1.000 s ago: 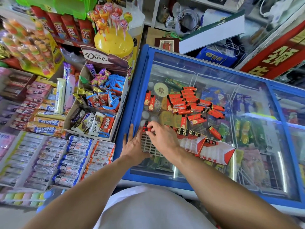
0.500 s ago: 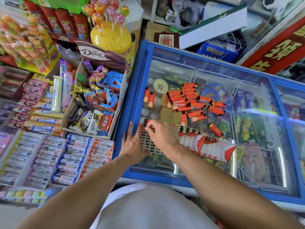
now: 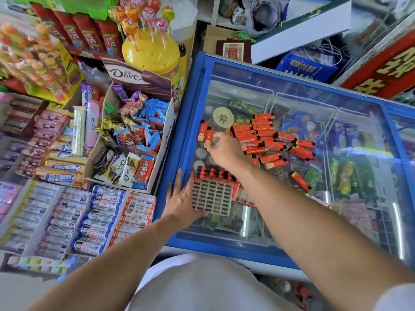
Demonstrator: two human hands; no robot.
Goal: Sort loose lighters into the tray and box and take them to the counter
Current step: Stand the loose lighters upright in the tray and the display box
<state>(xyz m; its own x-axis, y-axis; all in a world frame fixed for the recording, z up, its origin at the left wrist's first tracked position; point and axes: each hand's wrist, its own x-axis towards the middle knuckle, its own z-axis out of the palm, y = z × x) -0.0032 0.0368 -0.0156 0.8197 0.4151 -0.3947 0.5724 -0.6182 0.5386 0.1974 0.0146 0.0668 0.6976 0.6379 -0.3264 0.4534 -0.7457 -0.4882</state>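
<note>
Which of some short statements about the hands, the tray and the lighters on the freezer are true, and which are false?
1. The left hand lies flat beside the grid tray. True.
2. Every slot of the tray is filled. False: only its far row holds lighters.
3. The right hand reaches near two lighters lying apart from the pile. True.
4. The loose lighters lie on a wooden table. False: on the glass freezer lid.

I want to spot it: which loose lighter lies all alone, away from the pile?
The single red lighter on the freezer lid, right of the arm: nothing touches it, while the others crowd together.
</note>
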